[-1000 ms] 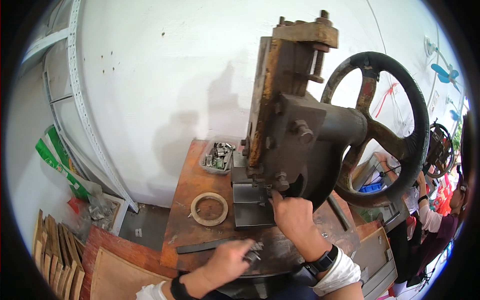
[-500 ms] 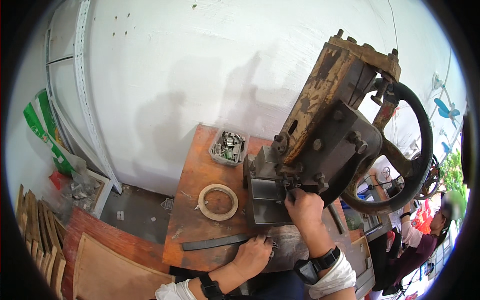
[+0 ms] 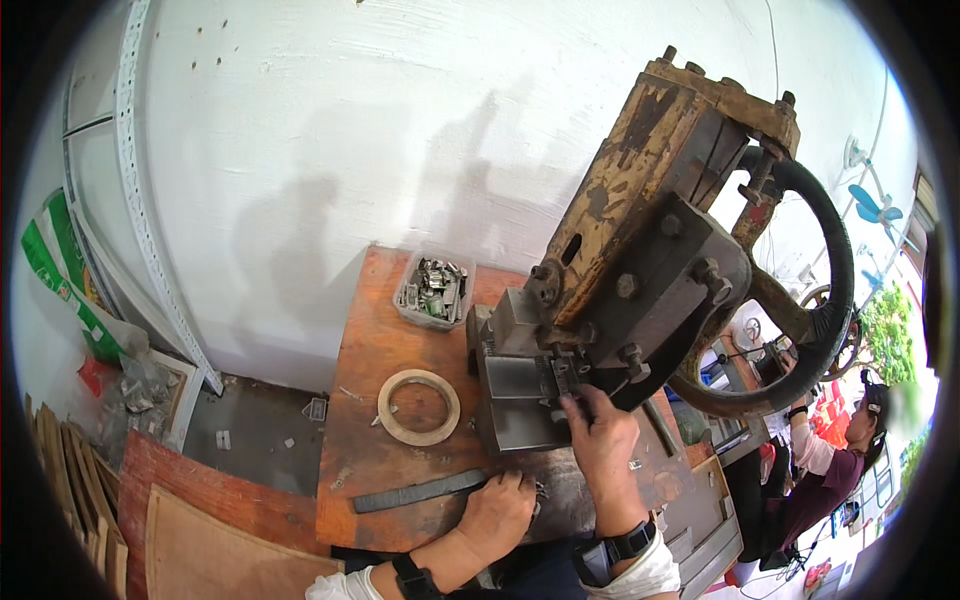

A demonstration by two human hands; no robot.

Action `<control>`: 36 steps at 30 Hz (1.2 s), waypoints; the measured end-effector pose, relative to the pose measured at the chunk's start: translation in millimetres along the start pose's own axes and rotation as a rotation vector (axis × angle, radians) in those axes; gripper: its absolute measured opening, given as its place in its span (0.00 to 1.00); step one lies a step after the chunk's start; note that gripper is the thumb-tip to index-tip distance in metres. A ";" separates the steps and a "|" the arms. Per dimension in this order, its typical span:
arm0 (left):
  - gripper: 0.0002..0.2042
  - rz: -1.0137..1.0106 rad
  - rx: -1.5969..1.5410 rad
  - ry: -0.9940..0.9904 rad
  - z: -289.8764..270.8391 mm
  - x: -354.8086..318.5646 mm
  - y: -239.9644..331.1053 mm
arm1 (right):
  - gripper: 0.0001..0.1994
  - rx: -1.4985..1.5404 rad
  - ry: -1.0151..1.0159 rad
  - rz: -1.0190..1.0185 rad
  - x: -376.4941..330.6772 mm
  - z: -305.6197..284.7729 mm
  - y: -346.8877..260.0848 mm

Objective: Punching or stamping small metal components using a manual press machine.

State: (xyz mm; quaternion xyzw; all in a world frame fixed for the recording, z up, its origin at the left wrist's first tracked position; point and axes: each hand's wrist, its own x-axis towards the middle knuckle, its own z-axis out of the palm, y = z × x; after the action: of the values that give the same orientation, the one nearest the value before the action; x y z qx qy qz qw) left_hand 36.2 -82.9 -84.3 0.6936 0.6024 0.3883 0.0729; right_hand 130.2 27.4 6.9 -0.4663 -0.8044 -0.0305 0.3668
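The right hand reaches up to the die at the foot of the press, its fingertips pinched on a small metal part right at the slot, though the part itself is too small to make out clearly. The left hand rests curled on the bench just below and left of the right, fingers closed over a little heap of parts at its knuckles; whether it actually grips one I cannot tell. A flat bar lies just left of the left hand, a tape ring sits further up from it, and a tray of metal bits stands well beyond both hands near the wall. To do this well, I judge the piece should be seated square against the die stop, with the fingertips clear of the ram before the wheel (off to the right of the right hand) is touched.
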 end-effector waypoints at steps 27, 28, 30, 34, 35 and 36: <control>0.21 -0.036 0.003 -0.014 0.7 1.3 -0.4 | 0.34 -0.500 -0.593 -0.141 44.6 -12.6 -26.7; 0.21 -0.037 0.004 -0.017 0.5 0.7 0.0 | 0.34 -0.494 -0.529 -0.220 45.0 -11.0 -25.6; 0.21 -0.056 0.008 -0.033 0.1 1.0 0.5 | 0.35 -0.489 -0.533 -0.234 47.7 -9.6 -22.9; 0.21 -0.071 0.020 -0.062 -2.1 1.9 1.0 | 0.39 -0.383 -0.573 -0.188 53.9 -7.0 -13.4; 0.20 -0.071 0.011 -0.050 0.0 0.0 1.3 | 0.39 -0.381 -0.572 -0.188 52.0 -9.0 -12.5; 0.20 -0.073 0.004 -0.034 1.6 0.1 1.5 | 0.40 -0.388 -0.577 -0.174 49.7 -10.9 -10.9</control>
State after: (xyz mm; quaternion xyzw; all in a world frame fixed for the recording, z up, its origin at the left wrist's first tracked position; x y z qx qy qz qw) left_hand 38.3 -82.7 -84.5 0.6776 0.6269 0.3724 0.0958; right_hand 113.2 53.1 48.7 -0.4464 -0.8908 -0.0806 0.0251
